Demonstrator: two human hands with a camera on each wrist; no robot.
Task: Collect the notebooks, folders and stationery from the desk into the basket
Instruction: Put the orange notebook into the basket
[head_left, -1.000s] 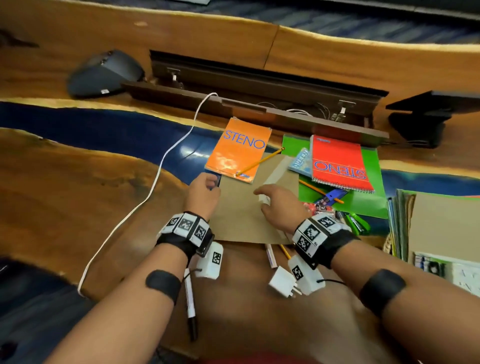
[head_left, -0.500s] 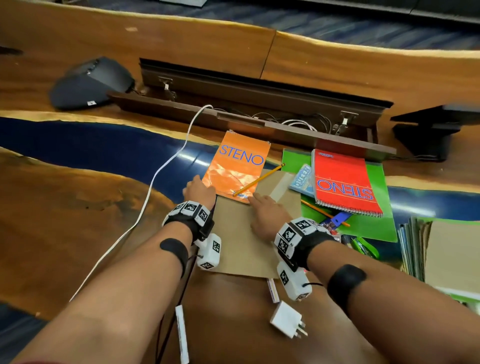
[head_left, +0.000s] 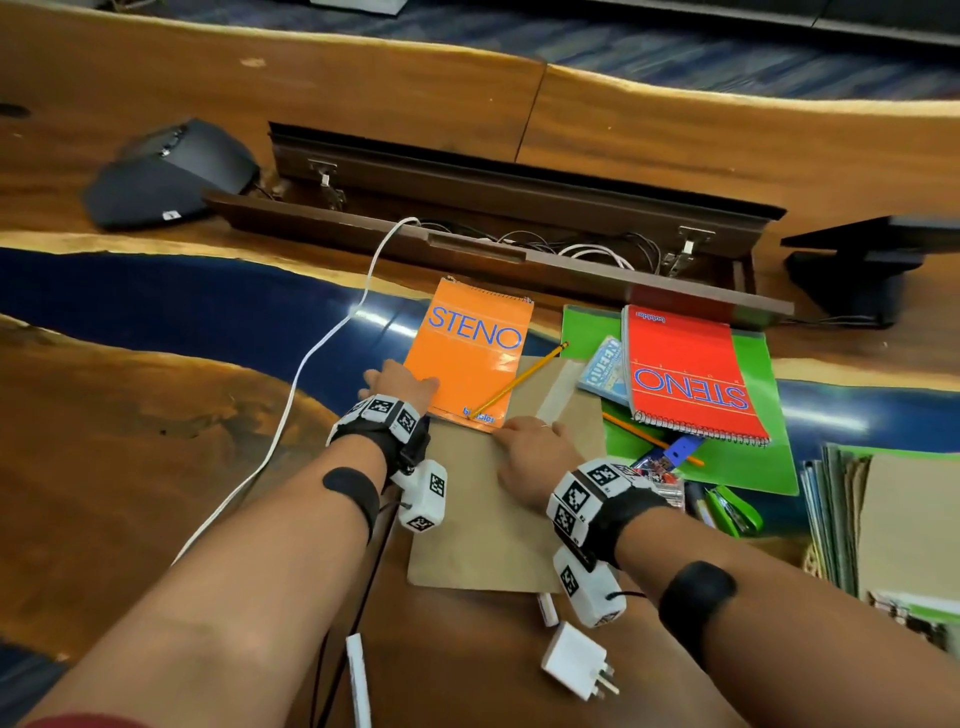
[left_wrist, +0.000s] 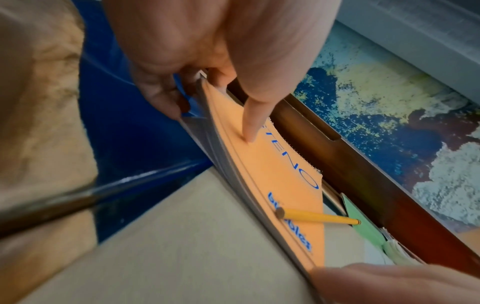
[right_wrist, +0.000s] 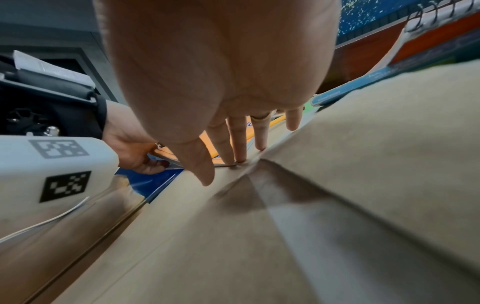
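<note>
White cable (head_left: 291, 400): trailing across the counter (head_left: 104, 441), left of the hands. White plug adapter (head_left: 576, 661): nearer than the hands. Dark conference phone (head_left: 171, 174): far left beyond them.

My left hand (left_wrist: 207, 51) pinches the near corner of the orange notebook (left_wrist: 280, 185), thumb on its cover, fingers curled under the lifted edge. A pencil (left_wrist: 319, 218) lies across it. The notebook overlaps a tan folder (left_wrist: 194, 246).

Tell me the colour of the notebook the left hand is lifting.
Orange, with blue STENO lettering. The notebook shows best in the head view.
</note>
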